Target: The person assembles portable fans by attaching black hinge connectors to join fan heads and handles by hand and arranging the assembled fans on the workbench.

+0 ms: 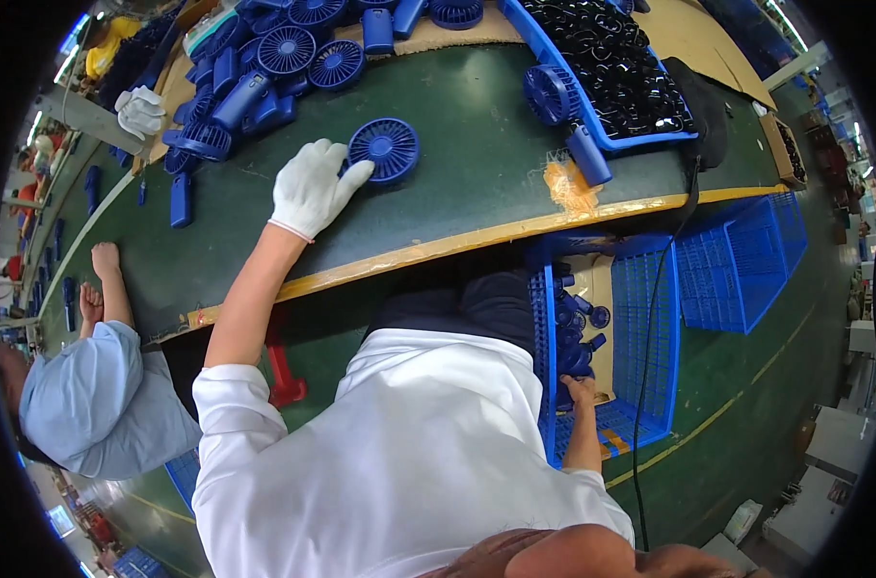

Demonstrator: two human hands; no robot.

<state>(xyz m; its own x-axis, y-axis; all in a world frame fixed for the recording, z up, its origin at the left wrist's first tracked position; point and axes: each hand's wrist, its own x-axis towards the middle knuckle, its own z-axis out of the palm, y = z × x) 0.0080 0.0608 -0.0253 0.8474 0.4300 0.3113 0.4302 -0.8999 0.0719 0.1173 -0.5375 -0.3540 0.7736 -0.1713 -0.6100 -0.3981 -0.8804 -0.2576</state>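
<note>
My left hand (311, 189), in a white glove, is over the green tabletop, closed on a blue handheld fan (384, 151). The fan's round grille faces up, my thumb lies at its edge, and its handle is hidden by the glove. Low on the right, my bare right hand (580, 389) reaches into a blue crate (646, 347) beside my body. Its fingers are bent against the blue fans (572, 345) in there; what they hold is partly hidden. A piece of cardboard (602, 364) stands inside that crate.
Many blue fans (286, 50) are heaped at the table's far left. At the far right, a blue tray (607, 143) holds black parts, with a fan (551, 93) and a blue handle piece (588, 154) beside it. A cable (654, 318) hangs near the crate. A co-worker (101, 395) sits left.
</note>
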